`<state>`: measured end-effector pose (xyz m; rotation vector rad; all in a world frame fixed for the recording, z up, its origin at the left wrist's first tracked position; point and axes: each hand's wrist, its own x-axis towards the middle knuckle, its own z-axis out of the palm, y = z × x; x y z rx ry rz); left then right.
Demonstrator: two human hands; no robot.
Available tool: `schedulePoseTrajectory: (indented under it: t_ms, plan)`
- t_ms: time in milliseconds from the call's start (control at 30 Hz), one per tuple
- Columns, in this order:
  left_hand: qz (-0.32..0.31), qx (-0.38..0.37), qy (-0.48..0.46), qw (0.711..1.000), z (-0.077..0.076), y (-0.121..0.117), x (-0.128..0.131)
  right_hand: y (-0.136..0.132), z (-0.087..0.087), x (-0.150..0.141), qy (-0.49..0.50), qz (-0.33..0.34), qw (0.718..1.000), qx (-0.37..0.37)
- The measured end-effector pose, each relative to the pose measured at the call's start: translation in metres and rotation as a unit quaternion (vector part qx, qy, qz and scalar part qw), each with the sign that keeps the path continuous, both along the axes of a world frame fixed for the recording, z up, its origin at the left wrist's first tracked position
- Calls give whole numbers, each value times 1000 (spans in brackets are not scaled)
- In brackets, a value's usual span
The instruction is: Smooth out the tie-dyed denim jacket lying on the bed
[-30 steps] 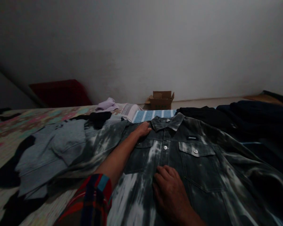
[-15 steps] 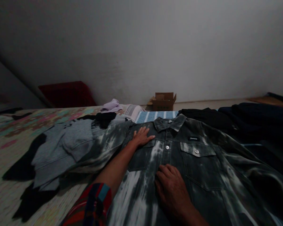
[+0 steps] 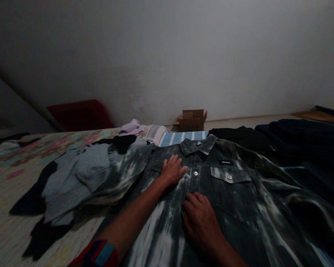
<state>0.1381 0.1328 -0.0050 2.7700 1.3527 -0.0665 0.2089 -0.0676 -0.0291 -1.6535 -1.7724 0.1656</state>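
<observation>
A grey-and-white tie-dyed denim jacket [image 3: 236,200] lies spread face up, its collar at the far end. It has metal buttons, chest pockets and a small dark label. My left hand [image 3: 172,170] rests flat on the chest pocket at the left, fingers apart. Lower down, my right hand [image 3: 202,218] is closed at the front button strip, its fingers curled against the fabric; the fingertips are partly hidden. The left sleeve of the jacket as I see it stretches out towards a heap of grey clothes [image 3: 75,178].
Dark folded clothes [image 3: 300,141] are piled at the right. A floral bed cover [image 3: 5,193] spreads on the left, with a lilac cloth [image 3: 130,127] at its far edge. Behind stand an open cardboard box [image 3: 192,120], a red object [image 3: 80,115] and a bare wall [image 3: 167,55].
My left hand has slid down and slightly right over the jacket's chest, from near the shoulder onto the pocket. My right hand stays at the button strip. The view has shifted slightly.
</observation>
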Motion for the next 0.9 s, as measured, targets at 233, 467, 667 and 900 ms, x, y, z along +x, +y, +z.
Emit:
schedulePoseTrajectory:
  t_ms: [233, 467, 667, 900]
  plan:
    - [-32, -39, 0, 999, -16, -24, -2, -1, -1, 0, -25, 4, 1000, 7]
    - [-62, -43, -18, 997, -15, -48, -4, -2, -6, 2, -34, 15, 999, 6]
    - [-79, -47, -25, 995, -17, -63, -20, -3, -7, 3, -39, 23, 999, 10]
    - [-62, -75, -10, 995, -10, -100, -64, -3, -12, 5, -41, 30, 998, 32]
